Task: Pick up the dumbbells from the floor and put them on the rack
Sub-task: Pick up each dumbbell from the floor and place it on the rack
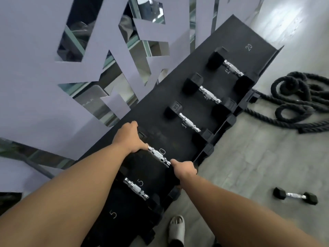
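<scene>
Left hand (129,138) and right hand (184,169) each grip an end of a chrome-handled black dumbbell (158,155) on the black sloped rack (231,32).

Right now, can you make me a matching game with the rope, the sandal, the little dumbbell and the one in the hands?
Things:
1. rope
2. sandal
3. small dumbbell
4. held dumbbell

Places:
A. on the rack, by the "10" mark
B. alone on the floor, right side
C. coiled on the floor past the rack
D. bottom edge, beside the rack

Pairs: 1-C, 2-D, 3-B, 4-A
</scene>
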Demonstrator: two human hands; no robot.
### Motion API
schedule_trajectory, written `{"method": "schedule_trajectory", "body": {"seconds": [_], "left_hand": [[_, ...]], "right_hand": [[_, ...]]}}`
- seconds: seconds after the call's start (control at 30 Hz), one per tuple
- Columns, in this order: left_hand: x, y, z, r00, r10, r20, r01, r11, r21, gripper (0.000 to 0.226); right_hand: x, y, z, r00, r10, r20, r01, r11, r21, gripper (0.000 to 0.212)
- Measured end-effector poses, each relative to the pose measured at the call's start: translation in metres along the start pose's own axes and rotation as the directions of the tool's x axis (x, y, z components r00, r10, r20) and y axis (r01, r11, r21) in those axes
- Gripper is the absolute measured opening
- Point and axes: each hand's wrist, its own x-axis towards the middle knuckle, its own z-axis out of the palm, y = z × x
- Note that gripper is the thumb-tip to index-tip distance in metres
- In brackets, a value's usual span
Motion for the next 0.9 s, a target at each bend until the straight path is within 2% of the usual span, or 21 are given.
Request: {"method": "schedule_trajectory", "body": {"seconds": [0.17, 0.27, 0.4, 0.47, 0.6, 0.73, 0.83, 0.9], "left_hand": [[0.039, -0.011, 0.03, 0.999, 0.016, 0.033, -0.017, 0.999, 0.031, 0.09], [0.059, -0.009, 0.047, 0.998, 0.04, 0.048, -0.042, 0.998, 0.045, 0.09], [0.071, -0.005, 0.077, 0.997, 0.032, 0.073, -0.031, 0.999, -0.008, 0.085], [0.074, -0.008, 0.087, 0.997, 0.021, 0.078, -0.019, 0.999, -0.032, 0.084], [0.084, -0.018, 0.083, 0.99, 0.069, 0.124, -0.063, 0.997, -0.047, 0.097], [0.081, -0.029, 0.075, 0.972, 0.125, 0.197, -0.094, 0.983, -0.158, 0.108], [0.078, -0.033, 0.067, 0.948, 0.181, 0.263, -0.141, 0.976, -0.164, 0.104], [0.074, -0.029, 0.056, 0.942, 0.226, 0.249, -0.202, 0.972, -0.118, 0.091]], "right_hand": [[0.03, -0.005, 0.017, 0.998, 0.001, -0.069, -0.012, 0.988, -0.155, 0.065], [0.04, -0.006, 0.022, 0.995, 0.005, -0.102, -0.031, 0.967, -0.252, 0.03], [0.046, 0.004, 0.024, 0.978, 0.034, -0.208, -0.063, 0.988, -0.138, 0.063], [0.046, 0.01, 0.022, 0.979, 0.014, -0.206, -0.041, 0.991, -0.127, 0.063], [0.051, 0.014, 0.02, 0.982, -0.079, -0.169, 0.036, 0.969, -0.243, 0.055], [0.045, 0.009, 0.015, 0.979, -0.152, -0.137, 0.095, 0.931, -0.352, 0.06], [0.034, 0.002, -0.003, 0.957, -0.264, -0.119, 0.184, 0.871, -0.455, 0.06], [0.023, -0.002, -0.025, 0.925, -0.36, -0.123, 0.244, 0.81, -0.533, 0.058]]}}
